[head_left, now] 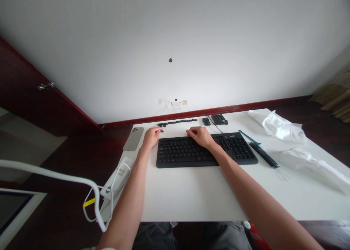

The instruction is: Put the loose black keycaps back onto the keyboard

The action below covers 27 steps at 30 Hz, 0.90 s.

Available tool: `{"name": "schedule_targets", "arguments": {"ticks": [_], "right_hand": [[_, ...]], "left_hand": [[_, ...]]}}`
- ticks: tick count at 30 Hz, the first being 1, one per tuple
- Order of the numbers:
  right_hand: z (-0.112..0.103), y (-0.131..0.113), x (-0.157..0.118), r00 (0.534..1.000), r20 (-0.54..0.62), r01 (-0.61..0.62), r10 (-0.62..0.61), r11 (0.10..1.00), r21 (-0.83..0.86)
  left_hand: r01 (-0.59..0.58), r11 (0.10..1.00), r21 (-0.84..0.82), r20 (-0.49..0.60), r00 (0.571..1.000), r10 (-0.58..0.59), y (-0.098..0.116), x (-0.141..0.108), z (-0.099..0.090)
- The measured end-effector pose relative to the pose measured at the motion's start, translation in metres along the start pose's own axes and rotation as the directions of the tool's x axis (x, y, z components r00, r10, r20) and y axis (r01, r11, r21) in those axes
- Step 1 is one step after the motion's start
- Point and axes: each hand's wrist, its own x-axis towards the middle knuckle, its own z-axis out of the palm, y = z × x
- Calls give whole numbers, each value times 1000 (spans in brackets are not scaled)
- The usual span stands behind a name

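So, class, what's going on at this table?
At a white table, a person's left hand is at a small loose key, though I can't tell if it's held. The right hand is over the far edge of the keyboard. A row of loose keys lies beyond it, and a phone lies to its left.

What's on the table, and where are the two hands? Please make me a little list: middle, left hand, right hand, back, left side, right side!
Middle: black keyboard on a white table
Left hand: at a small black key; can't tell if held
Right hand: at the keyboard's back edge; grip unclear
Back: row of black keys, small key block, larger key block
Left side: phone, cameras up
Right side: blue tool, crumpled plastic
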Motion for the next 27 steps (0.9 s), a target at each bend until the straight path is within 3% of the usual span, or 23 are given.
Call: {"name": "schedule_targets", "arguments": {"ticks": [6,18,24,27], "right_hand": [[0,0,0,1000,0,-4,4,1000,-2],[-1,-1,0,1000,0,-4,4,1000,10],[0,2,0,1000,-4,14,-14,1000,13],[0,2,0,1000,0,21,-21,1000,17]], "left_hand": [[34,998,-58,1,999,-34,-1,-1,0],[129,985,112,33,991,-133,8,-4,-9],[151,982,-113,23,988,-150,22,-5,-30],[116,988,-101,31,993,-114,38,-12,-44]]}}
